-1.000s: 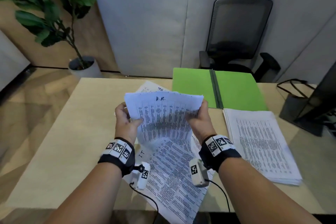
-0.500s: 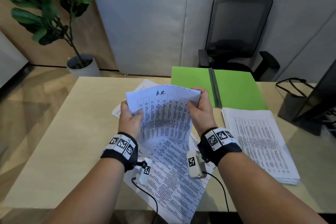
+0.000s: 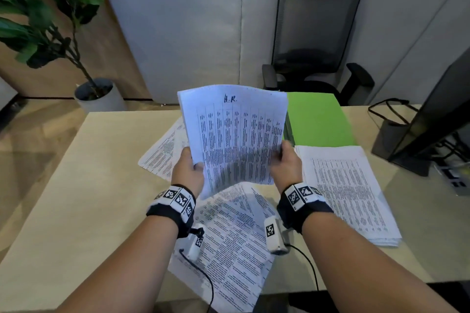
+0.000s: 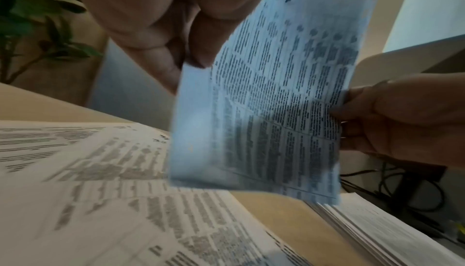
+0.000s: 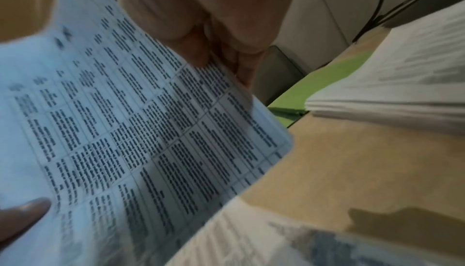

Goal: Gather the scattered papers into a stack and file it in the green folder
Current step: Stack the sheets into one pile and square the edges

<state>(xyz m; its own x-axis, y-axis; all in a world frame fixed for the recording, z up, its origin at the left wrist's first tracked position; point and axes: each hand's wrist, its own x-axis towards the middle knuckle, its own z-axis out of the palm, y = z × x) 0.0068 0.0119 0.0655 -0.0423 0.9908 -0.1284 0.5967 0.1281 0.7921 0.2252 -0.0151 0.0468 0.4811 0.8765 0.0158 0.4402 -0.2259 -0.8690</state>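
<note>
Left hand (image 3: 189, 173) and right hand (image 3: 284, 165) each clamp their grip on a side edge of a white printed sheet marked "H.R." (image 3: 234, 134), held upright above loose printed papers (image 3: 229, 236) on the beige worktop (image 3: 84, 185); the open green folder (image 3: 318, 119) lies far right

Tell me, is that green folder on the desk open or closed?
Open. The green folder lies spread flat on the desk, its dark spine running down the middle, its left half hidden behind the held papers.

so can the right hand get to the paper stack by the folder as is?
Probably not yet: the right hand grips the lifted sheet. The stack lies uncovered just beside it, so the path itself looks free.
</note>
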